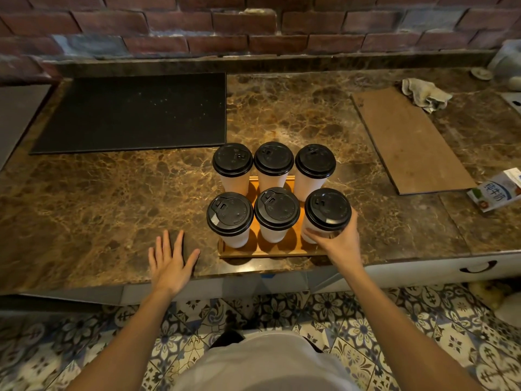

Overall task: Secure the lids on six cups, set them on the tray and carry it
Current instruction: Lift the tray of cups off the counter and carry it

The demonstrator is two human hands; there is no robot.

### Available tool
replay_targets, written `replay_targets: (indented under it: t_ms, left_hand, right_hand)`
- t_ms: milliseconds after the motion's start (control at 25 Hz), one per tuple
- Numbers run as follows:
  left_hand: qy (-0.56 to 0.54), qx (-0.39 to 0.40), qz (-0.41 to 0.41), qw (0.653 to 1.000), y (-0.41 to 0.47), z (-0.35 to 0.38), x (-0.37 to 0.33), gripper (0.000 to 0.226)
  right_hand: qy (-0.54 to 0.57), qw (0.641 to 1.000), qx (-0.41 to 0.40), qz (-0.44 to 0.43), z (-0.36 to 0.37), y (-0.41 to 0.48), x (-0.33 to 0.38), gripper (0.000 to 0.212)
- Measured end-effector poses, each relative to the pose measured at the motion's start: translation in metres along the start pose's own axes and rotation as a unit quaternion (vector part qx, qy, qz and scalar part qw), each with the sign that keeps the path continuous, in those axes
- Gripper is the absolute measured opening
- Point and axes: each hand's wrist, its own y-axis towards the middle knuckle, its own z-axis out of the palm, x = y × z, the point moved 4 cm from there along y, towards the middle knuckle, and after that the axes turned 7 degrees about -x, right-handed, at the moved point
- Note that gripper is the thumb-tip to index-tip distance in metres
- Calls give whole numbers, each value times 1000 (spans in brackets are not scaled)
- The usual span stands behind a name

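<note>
Black lids cap all six cups on the wooden tray (262,252) near the counter edge. My right hand (339,241) grips the near-right cup (324,218), seating it; my left hand (172,259) hovers spread, empty. Next, I judge, both hands take the tray's ends, lifting level.

**Head view, single wide-angle camera: high vantage, facing forward and steeply down.**

Worn at head height, close over the near edge of the marble worktop (112,198). The field runs from the wearer's white shirt (262,362) and patterned floor tiles (84,348) at the bottom edge up to the brick wall (253,24) at the top. The tray (267,252) of cups (276,210) sits just below frame centre, within arm's reach. The left forearm (135,320) and right forearm (389,314) enter from below. The black mat (135,111) lies upper left, the milk carton (496,193) at the right margin. Straight edges bow toward the corners.
</note>
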Motion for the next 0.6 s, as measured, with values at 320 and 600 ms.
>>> replay_targets:
  t_ms: [320, 600]
  left_hand:
    - [-87, 38, -16, 995, 3, -11, -9, 64]
    - [-210, -29, -34, 977, -21, 0, -58, 34]
  right_hand:
    - [-8, 995, 92, 41, -26, 6, -4, 92]
    - [-163, 964, -44, 204, -31, -23, -48, 31]
